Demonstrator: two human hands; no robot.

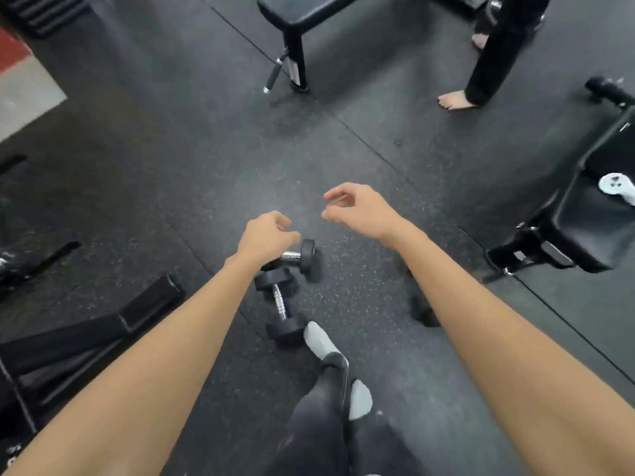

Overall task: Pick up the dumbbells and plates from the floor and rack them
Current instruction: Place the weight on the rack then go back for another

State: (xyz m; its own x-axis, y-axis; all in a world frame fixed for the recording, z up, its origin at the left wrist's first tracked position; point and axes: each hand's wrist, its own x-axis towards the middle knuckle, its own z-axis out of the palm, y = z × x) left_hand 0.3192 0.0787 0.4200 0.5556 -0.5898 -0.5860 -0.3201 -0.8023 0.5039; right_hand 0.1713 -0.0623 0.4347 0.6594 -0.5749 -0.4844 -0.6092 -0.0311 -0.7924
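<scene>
Two small black dumbbells with chrome handles lie on the dark rubber floor just ahead of my feet. The nearer dumbbell [280, 305] points toward my left sock. The farther dumbbell [302, 255] lies crosswise, one end hidden under my left wrist. My left hand [266, 237] hovers above it with fingers loosely curled and holds nothing. My right hand [357, 209] is stretched out further right, fingers apart and empty. Another dark weight [424, 312] shows partly behind my right forearm.
A black bench [302, 15] stands ahead, with a loose bar handle [274, 75] at its foot. Another person's barefoot legs [481, 63] are at the upper right. A second padded bench [584, 214] carrying a white controller [616, 187] is on the right. A folded bench frame [86, 331] lies left.
</scene>
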